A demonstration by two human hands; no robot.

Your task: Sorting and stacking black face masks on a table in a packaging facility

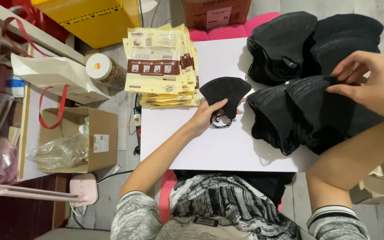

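In the head view, the left hand (205,116) pins a single black face mask (225,92) flat against the white surface (218,146), fingers closed over its lower edge and ear loops, probably to keep it from sliding. The right hand (372,80) pinches the top mask of the black mask stacks (307,111) piled at the right, fingertips closed on its edge as if to peel one free. A stack of cream packets (163,66) lies just beside the single mask. Beyond the surface, on the floor, stand a cardboard box (96,140), a white-lidded jar (105,69) and a yellow box (98,20).
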